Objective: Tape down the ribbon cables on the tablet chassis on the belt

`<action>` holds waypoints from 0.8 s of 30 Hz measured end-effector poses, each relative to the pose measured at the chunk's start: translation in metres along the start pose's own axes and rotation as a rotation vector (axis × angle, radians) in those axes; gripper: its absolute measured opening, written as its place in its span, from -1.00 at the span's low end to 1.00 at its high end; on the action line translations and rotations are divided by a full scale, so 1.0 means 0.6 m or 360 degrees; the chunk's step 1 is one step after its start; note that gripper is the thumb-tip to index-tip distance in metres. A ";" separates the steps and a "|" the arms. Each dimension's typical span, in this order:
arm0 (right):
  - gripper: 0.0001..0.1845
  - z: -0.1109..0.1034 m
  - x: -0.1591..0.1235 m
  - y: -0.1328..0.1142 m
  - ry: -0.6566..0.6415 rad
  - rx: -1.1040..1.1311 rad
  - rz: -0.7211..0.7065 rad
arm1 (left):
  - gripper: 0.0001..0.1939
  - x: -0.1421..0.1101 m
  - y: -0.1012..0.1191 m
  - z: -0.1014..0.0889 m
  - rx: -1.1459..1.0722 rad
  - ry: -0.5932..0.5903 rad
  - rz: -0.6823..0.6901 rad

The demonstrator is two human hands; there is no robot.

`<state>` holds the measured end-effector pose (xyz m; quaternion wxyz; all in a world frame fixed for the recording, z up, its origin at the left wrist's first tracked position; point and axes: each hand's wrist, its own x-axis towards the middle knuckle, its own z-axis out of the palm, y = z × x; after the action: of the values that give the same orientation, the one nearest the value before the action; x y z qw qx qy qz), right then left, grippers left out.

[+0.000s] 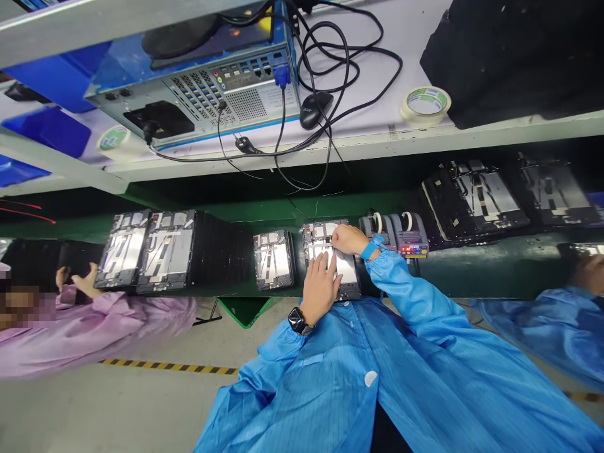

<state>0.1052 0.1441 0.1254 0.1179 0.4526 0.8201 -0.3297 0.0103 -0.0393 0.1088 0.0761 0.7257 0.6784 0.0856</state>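
An opened tablet (349,272) lies on the green bench in front of me, its silvery battery and inner parts exposed. My left hand (321,286), with a dark watch at the wrist, rests flat on its lower half, fingers stretched out. Bent over the upper part of the same tablet, my right hand (349,240) has its fingertips pinched together. Whatever may be between them is hidden. A blue band (372,248) circles my right wrist. Just left of my hands sits a stack of smaller opened tablets (274,261).
Two tape dispensers (410,238) stand close to my right hand. More opened tablets (491,195) are at the right, and others (165,251) at the left. A computer case (236,94) and loose cables occupy the shelf above. Co-workers sit on both sides.
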 end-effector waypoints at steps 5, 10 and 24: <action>-0.76 0.002 -0.005 -0.007 0.0047 -0.0091 0.0048 | -0.43 0.003 0.009 0.004 0.0051 -0.0009 -0.0042; -0.76 -0.004 -0.008 -0.015 0.0057 -0.0106 0.0086 | -0.42 0.003 0.012 0.009 0.0031 0.0002 -0.0070; -0.78 0.011 0.005 -0.008 0.0074 -0.0114 0.0064 | -0.40 0.004 0.010 0.014 -0.0117 0.0048 -0.0076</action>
<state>0.0990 0.1401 0.1208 0.1216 0.4721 0.8245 -0.2872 0.0181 -0.0374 0.1023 0.0944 0.7047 0.6930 0.1196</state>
